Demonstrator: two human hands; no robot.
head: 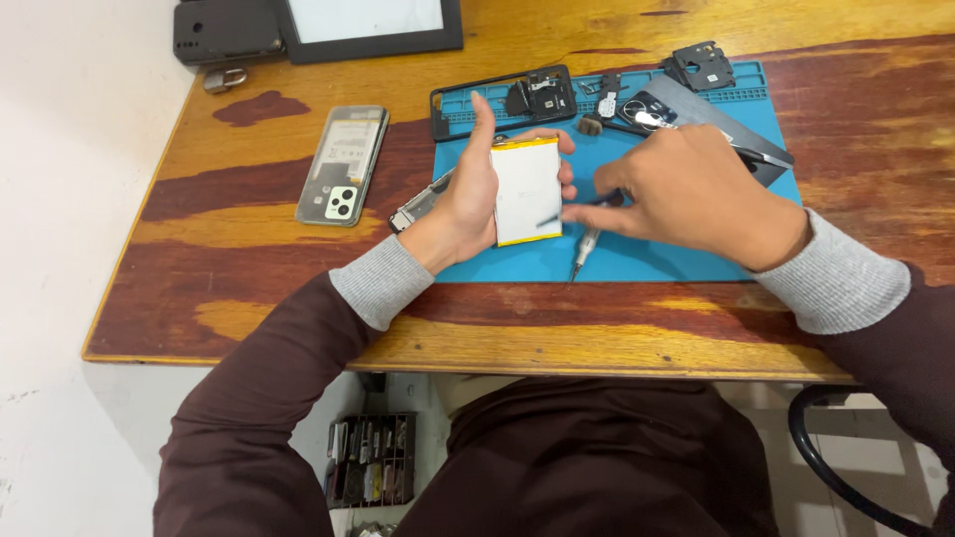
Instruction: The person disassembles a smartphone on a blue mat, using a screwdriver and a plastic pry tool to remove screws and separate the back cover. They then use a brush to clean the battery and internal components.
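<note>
Got the flat white battery (526, 189) w/ the yellow edge in my left hand (466, 194), held up just above the blue repair mat (637, 261). Left fingers (565, 171) are wrapped round it: thumb sticking up along the left side, the rest curling over the top and right edge, so closed on the battery. Right hand (686, 194) is right beside it, fingertips pinched narrow on what looks like a thin dark tool (552, 217) whose tip lies across the battery's face. Can't tell exactly what that tool is, my hand hides most of it.

Under my right hand there's a small screwdriver (584, 249) lying on the mat, tip pointing toward the near edge. Back of the mat: a black phone frame (502, 97) w/ a bit of board in it, some small black and silver parts, and another black plate (701, 66) at the far corner. A dark grey panel (731, 134) pokes out from behind my right hand, partly covered. Something slim and silver-ish (418, 206) sits just off the mat's left edge, behind my left wrist, can't make out more.

Left of the mat on the wooden worktop (249, 259), well apart from my hands, is a phone back w/ a clear case (343, 164), camera end toward me. Far edge has a black-framed screen (368, 25), a black phone (224, 30) and a small metal padlock (226, 78).
</note>
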